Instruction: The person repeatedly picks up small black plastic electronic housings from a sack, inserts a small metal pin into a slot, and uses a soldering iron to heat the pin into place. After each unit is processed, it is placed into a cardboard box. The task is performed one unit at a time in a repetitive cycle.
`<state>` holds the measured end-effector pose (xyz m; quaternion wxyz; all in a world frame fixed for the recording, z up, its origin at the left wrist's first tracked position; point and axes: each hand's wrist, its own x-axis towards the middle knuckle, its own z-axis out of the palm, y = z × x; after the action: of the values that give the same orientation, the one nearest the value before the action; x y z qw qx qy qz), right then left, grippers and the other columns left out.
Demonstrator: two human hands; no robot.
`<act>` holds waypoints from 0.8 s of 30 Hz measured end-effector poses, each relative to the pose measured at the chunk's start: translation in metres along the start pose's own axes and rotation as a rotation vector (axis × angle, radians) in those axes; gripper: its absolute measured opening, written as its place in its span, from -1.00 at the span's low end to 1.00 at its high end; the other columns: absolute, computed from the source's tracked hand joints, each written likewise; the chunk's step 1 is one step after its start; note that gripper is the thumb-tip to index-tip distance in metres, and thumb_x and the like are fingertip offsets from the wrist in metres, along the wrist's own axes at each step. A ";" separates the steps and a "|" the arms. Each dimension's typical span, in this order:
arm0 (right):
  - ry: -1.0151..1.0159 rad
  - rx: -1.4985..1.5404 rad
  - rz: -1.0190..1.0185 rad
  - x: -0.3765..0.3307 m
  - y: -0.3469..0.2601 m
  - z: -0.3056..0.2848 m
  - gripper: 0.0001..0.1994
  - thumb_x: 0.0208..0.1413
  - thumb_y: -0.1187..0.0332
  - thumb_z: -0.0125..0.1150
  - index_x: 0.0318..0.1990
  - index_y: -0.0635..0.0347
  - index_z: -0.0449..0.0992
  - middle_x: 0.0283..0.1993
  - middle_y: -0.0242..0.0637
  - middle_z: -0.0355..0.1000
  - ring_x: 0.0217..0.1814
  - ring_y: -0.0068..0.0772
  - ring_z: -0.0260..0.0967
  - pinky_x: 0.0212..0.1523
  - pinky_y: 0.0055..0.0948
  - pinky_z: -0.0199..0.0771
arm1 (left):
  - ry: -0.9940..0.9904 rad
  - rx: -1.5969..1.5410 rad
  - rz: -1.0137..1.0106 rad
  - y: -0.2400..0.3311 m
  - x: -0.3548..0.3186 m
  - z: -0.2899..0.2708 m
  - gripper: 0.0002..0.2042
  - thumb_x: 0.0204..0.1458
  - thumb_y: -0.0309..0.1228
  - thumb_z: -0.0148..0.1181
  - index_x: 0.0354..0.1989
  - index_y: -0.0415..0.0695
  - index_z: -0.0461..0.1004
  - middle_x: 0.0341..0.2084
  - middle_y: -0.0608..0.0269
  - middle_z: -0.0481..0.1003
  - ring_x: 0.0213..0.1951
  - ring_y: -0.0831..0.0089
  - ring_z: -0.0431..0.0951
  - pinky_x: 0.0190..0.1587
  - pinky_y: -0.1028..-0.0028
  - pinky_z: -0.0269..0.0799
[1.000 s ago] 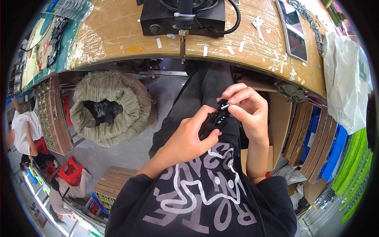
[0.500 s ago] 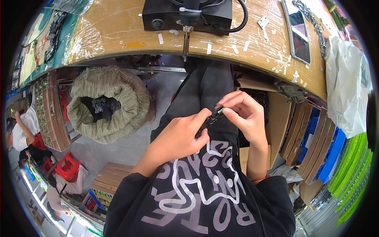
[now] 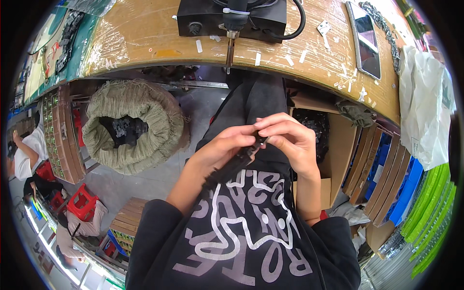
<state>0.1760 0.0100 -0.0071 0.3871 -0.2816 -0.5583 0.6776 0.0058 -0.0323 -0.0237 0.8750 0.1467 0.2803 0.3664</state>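
My left hand (image 3: 223,147) and my right hand (image 3: 286,137) meet over my lap, both pinching a short black strap-like piece (image 3: 237,163) that runs down and left under my left wrist. The right fingertips hold its upper end, the left fingers grip it just beside them. I wear a black sweatshirt (image 3: 241,241) with pale lettering and dark trousers.
A wooden workbench (image 3: 145,34) curves across the top, carrying a black box-shaped device (image 3: 232,17) with a cable, a phone (image 3: 365,38) and white scraps. A burlap sack (image 3: 130,128) of black parts stands on the floor at left. A cardboard box (image 3: 333,145) of black parts sits at right. A person (image 3: 24,154) sits far left.
Both hands have stayed together on the black piece; the piece now lies longer and flatter, trailing down-left, and my fingers have shifted along its upper end.
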 end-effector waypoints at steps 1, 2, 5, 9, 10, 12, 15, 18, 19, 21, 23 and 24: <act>-0.005 0.014 0.000 0.002 0.001 0.003 -0.88 -0.08 0.58 0.07 -0.34 0.34 0.47 -0.20 -0.15 0.36 -0.14 -0.36 0.31 -0.16 -0.49 0.31 | -0.029 -0.100 0.009 -0.002 0.000 -0.002 -0.73 0.00 -0.29 -0.13 -0.27 -0.28 0.24 -0.81 0.33 0.19 -0.88 0.60 0.12 -0.87 0.64 -0.04; -0.004 0.046 0.064 0.003 0.002 0.005 -0.88 -0.08 0.58 0.07 -0.34 0.32 0.47 -0.15 -0.16 0.32 -0.12 -0.38 0.29 -0.17 -0.50 0.32 | -0.079 -0.183 0.007 -0.003 -0.001 -0.006 -0.75 -0.02 -0.32 -0.12 -0.29 -0.28 0.24 -0.83 0.36 0.14 -0.89 0.62 0.08 -0.88 0.63 -0.08; 0.083 -0.066 -0.007 0.010 0.008 0.013 -0.87 -0.08 0.59 0.07 -0.33 0.30 0.48 -0.10 -0.18 0.29 -0.11 -0.41 0.28 -0.18 -0.52 0.33 | -0.020 -0.142 0.097 0.002 0.000 -0.010 -0.78 -0.05 -0.33 -0.10 -0.35 -0.26 0.26 -0.82 0.38 0.15 -0.89 0.63 0.10 -0.88 0.63 -0.07; 0.298 -0.027 0.203 0.015 0.008 0.025 -0.69 -0.07 0.58 0.08 -0.10 0.34 0.31 -0.13 -0.20 0.28 -0.22 -0.45 0.33 -0.23 -0.55 0.43 | 0.442 0.296 0.529 0.011 0.007 -0.005 -0.89 0.02 -0.45 -0.05 -0.31 -0.21 0.32 -0.50 0.39 0.40 -0.50 0.78 0.35 -0.48 0.74 0.25; 0.249 0.106 0.278 0.015 0.005 0.025 -0.64 -0.07 0.57 0.09 -0.06 0.34 0.26 -0.14 -0.18 0.29 -0.25 -0.45 0.34 -0.29 -0.54 0.45 | 0.513 0.328 0.582 0.015 0.008 -0.005 -0.89 0.02 -0.47 -0.05 -0.31 -0.21 0.32 -0.53 0.40 0.40 -0.52 0.78 0.35 -0.50 0.75 0.25; 0.139 0.258 0.412 0.015 0.001 0.027 -0.59 -0.07 0.56 0.09 -0.01 0.33 0.19 -0.20 -0.13 0.30 -0.30 -0.44 0.36 -0.42 -0.52 0.50 | 0.580 0.338 0.674 0.022 0.011 -0.007 -0.91 0.02 -0.50 -0.05 -0.31 -0.23 0.31 -0.60 0.41 0.38 -0.58 0.79 0.31 -0.57 0.76 0.20; 0.088 0.291 0.545 0.012 0.003 0.028 -0.61 -0.07 0.51 0.11 -0.04 0.31 0.22 -0.33 -0.25 0.36 -0.36 -0.55 0.36 -0.52 -0.62 0.45 | 0.582 0.400 0.681 0.031 0.012 -0.004 -0.91 0.02 -0.50 -0.04 -0.33 -0.24 0.31 -0.61 0.43 0.37 -0.59 0.81 0.27 -0.59 0.76 0.16; 0.119 0.335 0.527 0.015 0.000 0.030 -0.61 -0.08 0.50 0.13 -0.05 0.31 0.23 -0.34 -0.29 0.37 -0.37 -0.60 0.35 -0.53 -0.68 0.39 | 0.609 0.360 0.692 0.034 0.012 -0.002 -0.92 0.01 -0.51 -0.04 -0.34 -0.24 0.30 -0.63 0.43 0.36 -0.61 0.82 0.25 -0.61 0.75 0.13; 0.108 0.336 0.500 0.015 -0.001 0.031 -0.61 -0.08 0.51 0.14 -0.05 0.31 0.23 -0.33 -0.29 0.37 -0.37 -0.61 0.34 -0.52 -0.69 0.37 | 0.613 0.359 0.693 0.035 0.013 -0.003 -0.92 0.01 -0.51 -0.03 -0.34 -0.24 0.30 -0.63 0.43 0.36 -0.61 0.82 0.24 -0.61 0.75 0.13; 0.083 0.339 0.447 0.016 -0.005 0.032 -0.60 -0.09 0.51 0.15 -0.05 0.31 0.23 -0.32 -0.28 0.38 -0.38 -0.62 0.33 -0.50 -0.70 0.34 | 0.624 0.376 0.698 0.039 0.014 -0.002 -0.92 0.01 -0.51 -0.03 -0.34 -0.23 0.30 -0.63 0.43 0.35 -0.61 0.82 0.25 -0.61 0.75 0.13; 0.084 0.330 0.445 0.016 -0.005 0.033 -0.58 -0.10 0.52 0.16 -0.04 0.30 0.22 -0.31 -0.28 0.38 -0.38 -0.63 0.33 -0.49 -0.70 0.31 | 0.626 0.375 0.705 0.041 0.014 0.000 -0.92 0.00 -0.52 -0.03 -0.34 -0.23 0.30 -0.63 0.43 0.35 -0.61 0.82 0.25 -0.61 0.74 0.13; 0.084 0.325 0.445 0.016 -0.005 0.033 -0.57 -0.11 0.52 0.17 -0.03 0.30 0.22 -0.31 -0.29 0.38 -0.38 -0.63 0.32 -0.48 -0.70 0.30 | 0.622 0.367 0.709 0.041 0.014 0.002 -0.93 0.00 -0.52 -0.03 -0.35 -0.24 0.30 -0.63 0.43 0.35 -0.61 0.82 0.25 -0.61 0.74 0.13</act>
<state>0.1413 0.0064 0.0053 0.2918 -0.3590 -0.3502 0.8145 -0.0075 0.0062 -0.0083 0.5315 0.2682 0.5205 0.6121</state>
